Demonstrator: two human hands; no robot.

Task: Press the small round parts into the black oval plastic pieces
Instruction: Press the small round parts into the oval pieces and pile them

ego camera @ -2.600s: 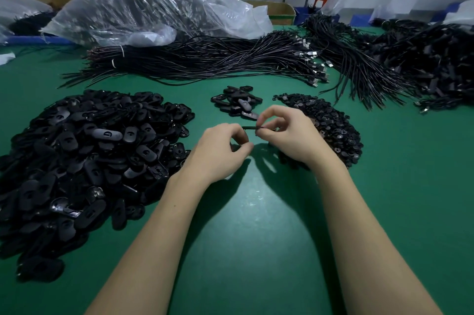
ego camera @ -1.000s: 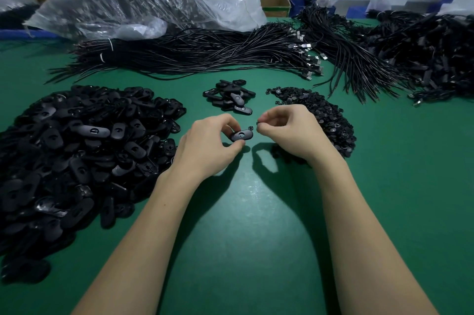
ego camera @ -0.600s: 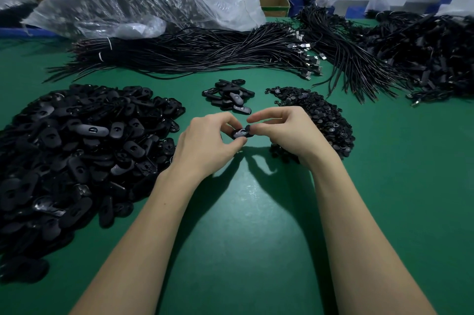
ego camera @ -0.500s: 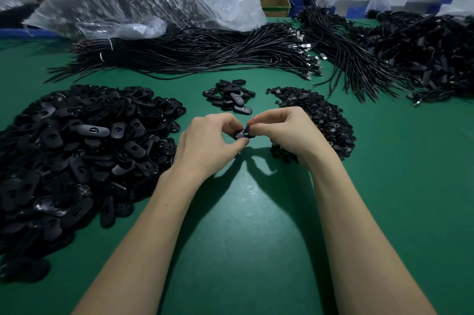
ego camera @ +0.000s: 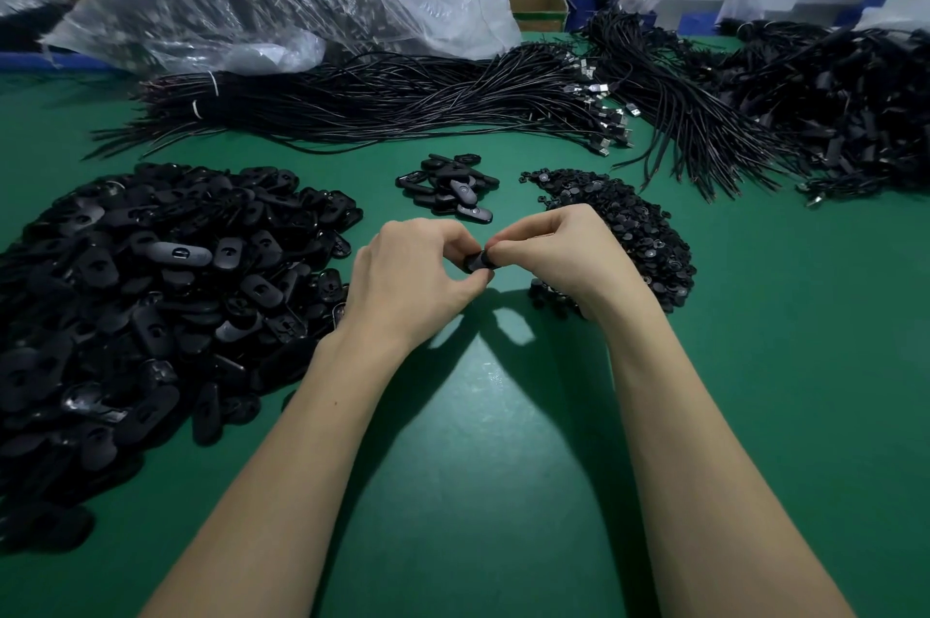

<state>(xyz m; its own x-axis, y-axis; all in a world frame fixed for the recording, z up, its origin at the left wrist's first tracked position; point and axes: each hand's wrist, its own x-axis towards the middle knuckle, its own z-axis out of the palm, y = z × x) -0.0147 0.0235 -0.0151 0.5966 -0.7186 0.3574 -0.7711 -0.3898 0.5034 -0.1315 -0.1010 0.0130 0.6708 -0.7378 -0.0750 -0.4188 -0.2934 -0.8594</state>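
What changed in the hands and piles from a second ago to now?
The right hand, then apart from the oval piece and pinching a small round part, has closed in and now presses at the piece, which the left hand holds as before. The oval pile, small pile, round parts and cables lie unchanged.

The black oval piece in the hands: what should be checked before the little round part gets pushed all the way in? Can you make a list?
1. Left hand grips the black oval piece: ok.
2. Right hand pinches at the piece: ok.
3. Round part lined up with the hole: cannot tell, fingers hide it.
4. Small round parts pile close by: ok.
5. Big pile of oval pieces within reach: ok.
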